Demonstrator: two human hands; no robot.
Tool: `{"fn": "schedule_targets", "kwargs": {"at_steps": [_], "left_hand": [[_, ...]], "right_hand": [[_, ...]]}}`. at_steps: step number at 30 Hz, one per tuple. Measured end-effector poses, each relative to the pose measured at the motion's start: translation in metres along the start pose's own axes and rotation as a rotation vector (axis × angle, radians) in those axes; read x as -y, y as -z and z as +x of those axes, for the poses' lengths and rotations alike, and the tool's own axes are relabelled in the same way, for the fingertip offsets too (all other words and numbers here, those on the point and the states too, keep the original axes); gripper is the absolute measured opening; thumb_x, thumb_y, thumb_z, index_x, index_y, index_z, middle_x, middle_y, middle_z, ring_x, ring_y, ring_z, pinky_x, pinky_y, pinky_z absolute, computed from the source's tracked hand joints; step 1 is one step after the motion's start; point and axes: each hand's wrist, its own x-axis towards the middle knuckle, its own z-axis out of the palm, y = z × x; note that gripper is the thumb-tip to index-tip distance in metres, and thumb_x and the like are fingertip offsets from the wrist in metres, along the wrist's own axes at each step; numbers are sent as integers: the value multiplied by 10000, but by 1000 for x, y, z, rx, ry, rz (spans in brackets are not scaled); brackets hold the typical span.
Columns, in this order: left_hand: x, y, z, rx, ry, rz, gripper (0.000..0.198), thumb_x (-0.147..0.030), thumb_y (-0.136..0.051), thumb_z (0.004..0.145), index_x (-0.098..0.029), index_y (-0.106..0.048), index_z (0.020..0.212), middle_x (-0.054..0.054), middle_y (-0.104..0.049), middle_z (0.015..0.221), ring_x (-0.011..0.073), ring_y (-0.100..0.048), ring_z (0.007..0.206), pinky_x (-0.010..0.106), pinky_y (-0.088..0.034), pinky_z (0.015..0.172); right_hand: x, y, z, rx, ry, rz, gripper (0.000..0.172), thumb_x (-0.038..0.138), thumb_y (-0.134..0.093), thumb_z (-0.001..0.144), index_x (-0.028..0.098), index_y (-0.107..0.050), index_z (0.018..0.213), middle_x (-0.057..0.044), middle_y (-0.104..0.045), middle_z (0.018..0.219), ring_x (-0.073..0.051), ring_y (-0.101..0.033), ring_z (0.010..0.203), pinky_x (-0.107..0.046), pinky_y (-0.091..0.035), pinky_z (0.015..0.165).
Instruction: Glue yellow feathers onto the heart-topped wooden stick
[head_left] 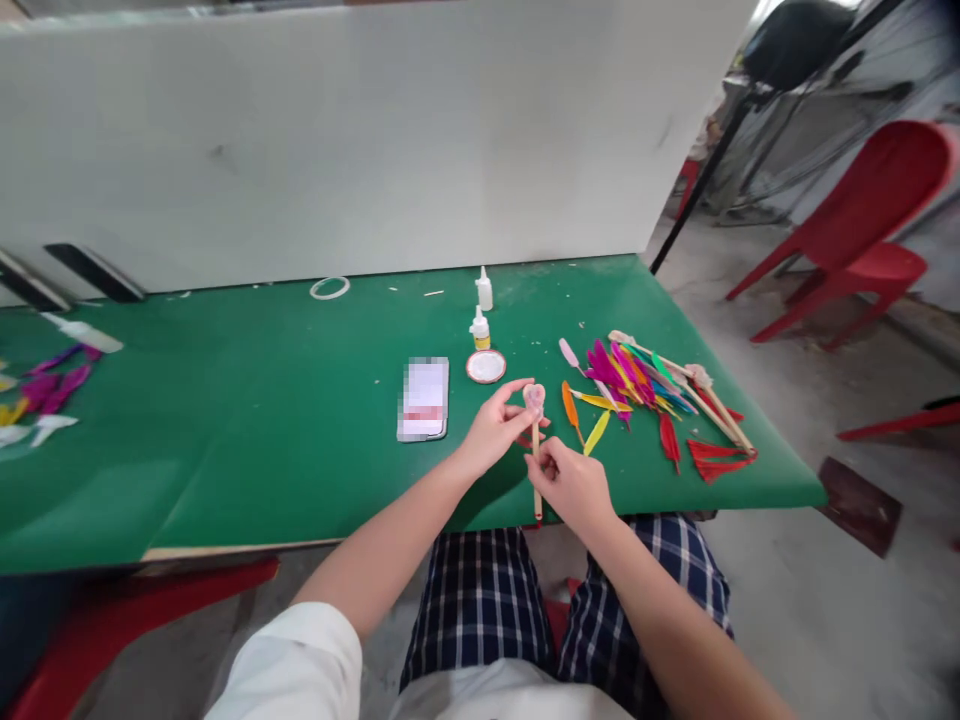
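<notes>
Over the front part of the green table, both my hands are on one slim wooden stick (537, 502) with a pale pink, rounded head (534, 398). My left hand (491, 430) is closed around the head end, fingers at its sides. Lower down, my right hand (574, 482) pinches the shaft. The stick's lower end points toward me and has a bit of red at its tip. Just right of my hands lie an orange feather (572, 412) and a yellow-green feather (597, 434).
A pile of coloured feathers (615, 375), wooden sticks (724, 412) and a red tassel (716, 462) lie to the right. Ahead stand two white squeeze bottles (481, 330) behind a round white dish (486, 366). A phone (425, 398) lies left; a white panel (337, 140) borders the table.
</notes>
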Motion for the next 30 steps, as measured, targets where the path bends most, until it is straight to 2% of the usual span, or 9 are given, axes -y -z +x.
{"fn": "schedule_targets", "kwargs": {"at_steps": [2, 4, 9, 12, 16, 19, 22, 25, 30], "left_hand": [[2, 5, 12, 24, 57, -11, 516, -337, -624, 734, -186, -432, 1188, 46, -684, 756, 153, -650, 595, 227, -499, 518], [5, 15, 20, -23, 124, -24, 476, -330, -625, 721, -186, -433, 1132, 32, -678, 723, 153, -648, 569, 222, -494, 493], [5, 32, 30, -191, 131, 41, 415, -319, -629, 701, -201, -423, 1041, 10, -674, 698, 153, -653, 565, 232, -511, 499], [6, 32, 30, -189, 132, 59, 414, -334, -633, 696, -201, -424, 1027, 9, -671, 687, 152, -651, 559, 233, -513, 496], [11, 28, 30, -162, 129, 93, 424, -349, -623, 699, -206, -409, 1036, 3, -667, 695, 153, -653, 563, 232, -509, 489], [14, 29, 31, -162, 124, 122, 421, -366, -613, 703, -210, -398, 1030, 0, -665, 702, 155, -655, 574, 218, -496, 468], [12, 30, 31, -171, 119, 143, 416, -363, -607, 702, -212, -396, 1026, -3, -661, 699, 154, -649, 569, 207, -481, 446], [11, 28, 30, -165, 119, 167, 402, -349, -605, 702, -208, -406, 1022, 1, -658, 698, 137, -623, 537, 187, -452, 414], [12, 27, 30, -148, 118, 177, 420, -358, -609, 701, -202, -413, 1038, -4, -650, 671, 102, -570, 483, 167, -422, 397]], "right_hand": [[-11, 5, -3, 25, -5, 46, 274, 418, -442, 837, 199, -506, 687, 39, -545, 528, -77, -481, 462, -191, -304, 496], [-32, 13, -8, -4, -84, 89, 297, 445, -437, 841, 199, -517, 694, 38, -540, 536, -76, -473, 466, -188, -326, 509], [-109, 53, -10, -325, -452, 25, 276, 433, -436, 826, 195, -567, 777, 2, -563, 621, -119, -517, 568, -219, -383, 565], [-135, 78, 12, -450, -474, -94, 247, 389, -482, 796, 191, -594, 893, -44, -627, 846, -141, -547, 682, -248, -408, 651], [-121, 82, 57, -259, -388, -138, 221, 353, -465, 817, 211, -629, 861, -37, -657, 848, -159, -571, 724, -257, -394, 652], [-102, 64, 82, -89, -337, -225, 221, 359, -466, 827, 223, -637, 852, -33, -668, 804, -174, -586, 731, -260, -367, 603], [-96, 45, 93, 67, -394, -319, 201, 369, -532, 793, 212, -634, 864, -52, -667, 858, -185, -594, 761, -259, -358, 588], [-101, 37, 95, 91, -413, -365, 214, 329, -530, 796, 210, -628, 944, -73, -659, 933, -192, -596, 820, -261, -363, 606], [-101, 39, 92, 77, -393, -339, 190, 299, -475, 812, 231, -650, 842, -47, -664, 877, -178, -592, 779, -255, -352, 574]]}}
